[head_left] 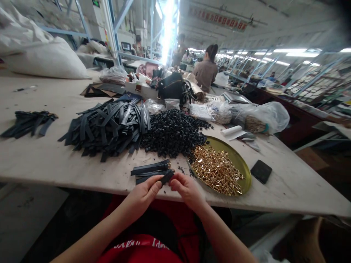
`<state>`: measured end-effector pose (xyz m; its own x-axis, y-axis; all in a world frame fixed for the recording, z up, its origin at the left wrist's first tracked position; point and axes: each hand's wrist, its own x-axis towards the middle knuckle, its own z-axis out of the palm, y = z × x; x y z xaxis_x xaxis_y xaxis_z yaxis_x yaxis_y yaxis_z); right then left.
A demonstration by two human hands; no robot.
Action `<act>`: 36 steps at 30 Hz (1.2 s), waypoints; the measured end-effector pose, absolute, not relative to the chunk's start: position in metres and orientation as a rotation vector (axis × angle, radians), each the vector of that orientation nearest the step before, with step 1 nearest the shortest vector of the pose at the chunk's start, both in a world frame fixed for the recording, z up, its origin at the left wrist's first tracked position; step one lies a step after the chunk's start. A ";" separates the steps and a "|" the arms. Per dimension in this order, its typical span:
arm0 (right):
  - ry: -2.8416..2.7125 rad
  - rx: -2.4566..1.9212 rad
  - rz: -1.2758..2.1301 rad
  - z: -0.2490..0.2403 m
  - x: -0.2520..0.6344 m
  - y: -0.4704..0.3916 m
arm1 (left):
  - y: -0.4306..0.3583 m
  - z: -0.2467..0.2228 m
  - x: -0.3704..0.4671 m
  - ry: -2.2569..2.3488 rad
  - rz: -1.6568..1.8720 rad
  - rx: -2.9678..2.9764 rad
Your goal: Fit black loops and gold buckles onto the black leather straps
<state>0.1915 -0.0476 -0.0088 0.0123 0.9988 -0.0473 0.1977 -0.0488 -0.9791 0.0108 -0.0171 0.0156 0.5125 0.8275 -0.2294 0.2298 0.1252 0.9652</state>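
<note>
Close to the table's front edge, my left hand (148, 190) pinches a dark strap (166, 178). My right hand (187, 188) has its fingers closed at the strap's far end, where a bit of gold shows; whether they grip the strap or a small part there is hidden. Just behind my hands lie several finished-looking dark straps (150, 168) with gold at their right ends. A big heap of dark flat straps (109, 124) is further left. Beside it is a pile of small black loops (172, 131). Gold metal buckles (216, 170) fill much of a round brass-coloured tray (245, 171) on the right.
A black phone-like slab (261, 171) lies right of the tray. A smaller strap bundle (30, 122) sits at far left. Behind are a black bag (172, 87), plastic bags (270, 117) and a large white sack (46, 54). A person (206, 69) stands beyond the table.
</note>
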 end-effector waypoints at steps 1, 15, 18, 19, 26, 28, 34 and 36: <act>-1.468 -1.549 0.925 -0.008 0.208 -0.042 | -0.016 0.014 0.011 1.001 0.556 1.416; -2.365 -2.309 0.128 -0.024 0.316 0.029 | 0.006 0.006 0.034 0.975 0.329 1.493; -2.346 -2.294 0.152 -0.021 0.321 0.030 | 0.013 0.007 0.044 0.976 0.301 1.549; -2.341 -2.289 0.142 -0.019 0.322 0.029 | 0.015 0.007 0.049 0.971 0.297 1.567; -1.455 -1.817 0.987 0.000 0.280 0.002 | 0.026 -0.004 0.080 1.005 0.392 1.696; -1.228 -1.639 1.246 0.001 0.260 -0.006 | 0.025 -0.008 0.081 1.024 0.402 1.734; -0.927 -1.364 1.451 -0.005 0.230 -0.019 | 0.014 -0.010 0.062 1.076 0.412 1.785; -0.820 -1.287 1.512 -0.010 0.225 -0.023 | 0.009 -0.007 0.056 1.094 0.429 1.794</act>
